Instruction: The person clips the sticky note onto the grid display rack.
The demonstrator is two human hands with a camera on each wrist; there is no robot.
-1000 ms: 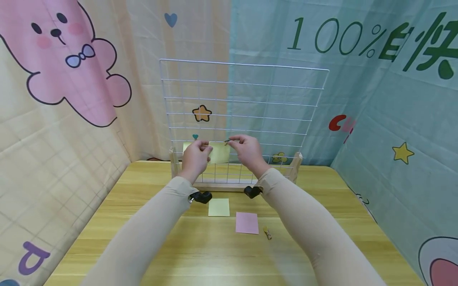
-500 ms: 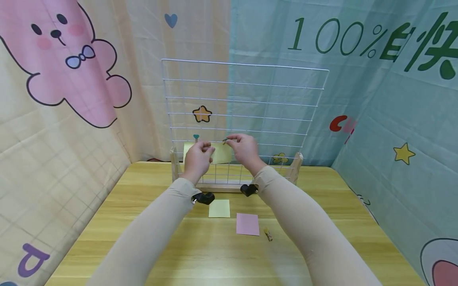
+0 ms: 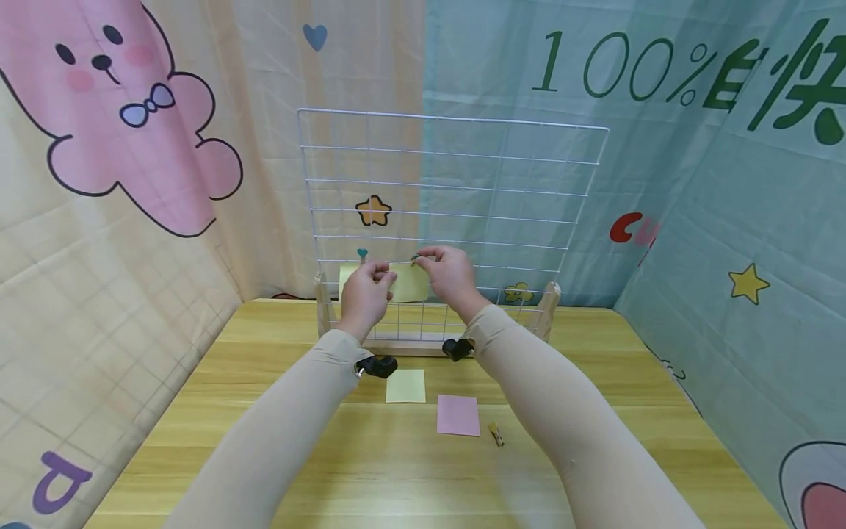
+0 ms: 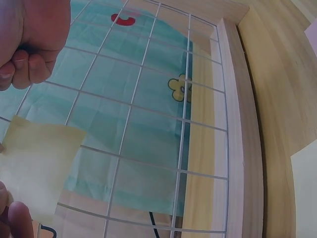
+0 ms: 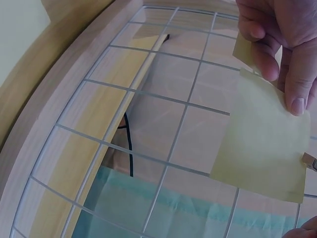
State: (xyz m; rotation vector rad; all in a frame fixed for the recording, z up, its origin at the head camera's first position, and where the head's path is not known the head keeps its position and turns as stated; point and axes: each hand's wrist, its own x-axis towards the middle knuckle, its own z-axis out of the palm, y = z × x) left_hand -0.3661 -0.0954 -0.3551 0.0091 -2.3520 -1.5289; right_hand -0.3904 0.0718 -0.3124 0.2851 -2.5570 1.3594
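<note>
Low on the white wire grid (image 3: 449,242), my left hand (image 3: 363,295) pinches the left edge of a pale yellow sticky note (image 3: 411,283). My right hand (image 3: 451,275) holds a small clothespin (image 3: 414,260) at the note's top edge. In the right wrist view, the clothespin (image 5: 310,161) overlaps the note's edge, while the right fingertips (image 5: 303,233) show only at the bottom corner. Another yellow note (image 3: 346,275) is on the grid, partly hidden behind my left hand. A teal heart (image 3: 362,253) shows just above that one.
The grid stands in a wooden base (image 3: 410,345) on the wooden table (image 3: 370,470). In front lie a pale green-yellow note (image 3: 405,386), a pink note (image 3: 458,416) and another small clothespin (image 3: 496,434). Printed curtains (image 3: 700,242) surround the table.
My left hand and the held note have shifted slightly right. My right hand has moved a little left with the clothespin, farther over the note's top edge. The last half second shows almost no motion.
</note>
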